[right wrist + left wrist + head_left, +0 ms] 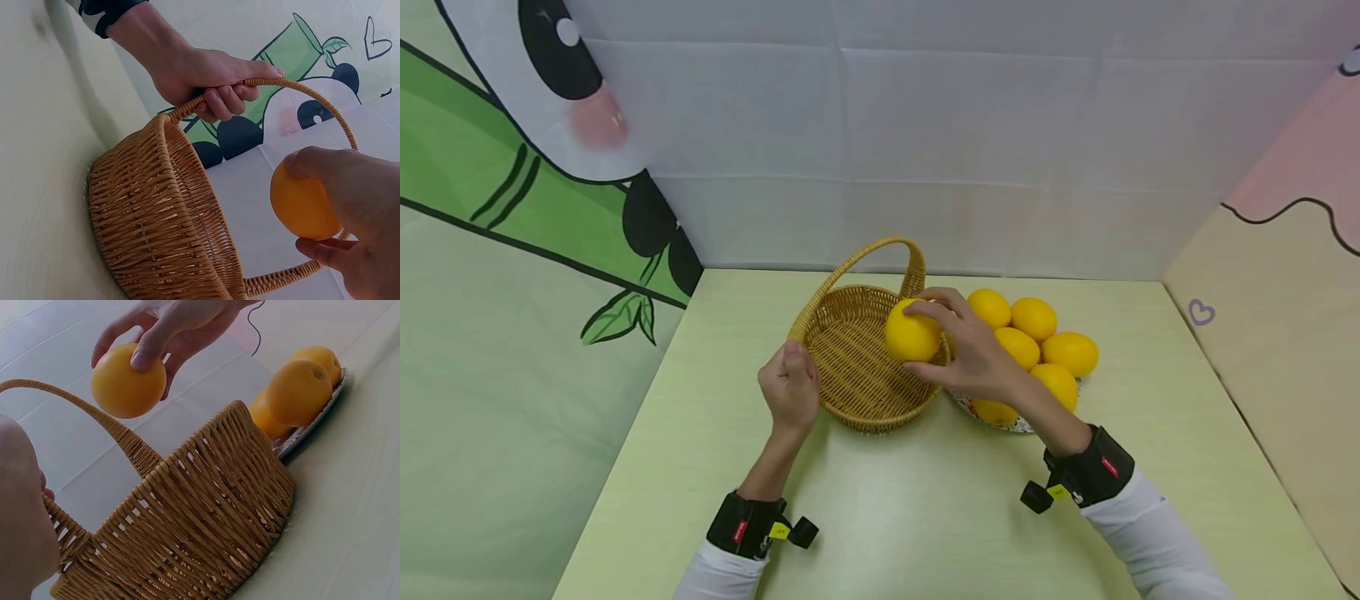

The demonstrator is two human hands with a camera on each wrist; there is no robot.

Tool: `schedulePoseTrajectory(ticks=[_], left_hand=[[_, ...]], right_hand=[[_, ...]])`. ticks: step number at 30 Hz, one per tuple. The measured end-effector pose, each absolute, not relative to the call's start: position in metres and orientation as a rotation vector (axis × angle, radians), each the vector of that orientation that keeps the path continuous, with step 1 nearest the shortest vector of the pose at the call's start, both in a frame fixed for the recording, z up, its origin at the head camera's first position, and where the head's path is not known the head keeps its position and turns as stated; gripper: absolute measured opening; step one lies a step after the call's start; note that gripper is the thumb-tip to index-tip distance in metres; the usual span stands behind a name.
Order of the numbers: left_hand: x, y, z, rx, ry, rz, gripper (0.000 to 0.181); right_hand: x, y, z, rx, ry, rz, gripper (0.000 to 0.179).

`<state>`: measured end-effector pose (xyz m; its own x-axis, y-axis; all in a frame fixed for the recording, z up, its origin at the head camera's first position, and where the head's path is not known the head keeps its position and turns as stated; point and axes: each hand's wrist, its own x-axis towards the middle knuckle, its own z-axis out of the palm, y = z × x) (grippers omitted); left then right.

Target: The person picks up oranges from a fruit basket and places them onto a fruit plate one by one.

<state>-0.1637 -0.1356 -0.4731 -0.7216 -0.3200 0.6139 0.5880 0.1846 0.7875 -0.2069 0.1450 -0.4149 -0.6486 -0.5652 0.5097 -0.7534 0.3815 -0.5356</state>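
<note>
A woven wicker basket (pixel 865 408) with a tall arched handle stands on the table, and in the head view I see nothing inside it. My left hand (pixel 792 387) grips the handle low on its left side, fingers curled round it in the right wrist view. Over the basket's right rim, my right hand (pixel 966 346) holds an orange (pixel 910 332) between thumb and fingers. In the left wrist view that orange (pixel 128 381) hangs above the rim, apart from the basket. Right of the basket, several more oranges (pixel 1070 354) lie on a patterned plate (pixel 1021 426), partly hidden by my right hand and forearm.
The pale table (pixel 880 517) reaches back to a light cloth wall (pixel 962 125). Printed cloth panels with cartoon figures hang at the left and right sides. Each wrist wears a black strap (pixel 1090 467) with a small camera.
</note>
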Motion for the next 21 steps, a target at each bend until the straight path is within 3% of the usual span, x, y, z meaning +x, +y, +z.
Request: schedulePoseTrajectory(ticks=[21], left_hand=[[-0.172, -0.126, -0.477, -0.232, -1.749, -1.606, 0.062]], right_hand=[[-0.207, 0.213, -0.439, 0.953, -2.472, 1.151, 0.073]])
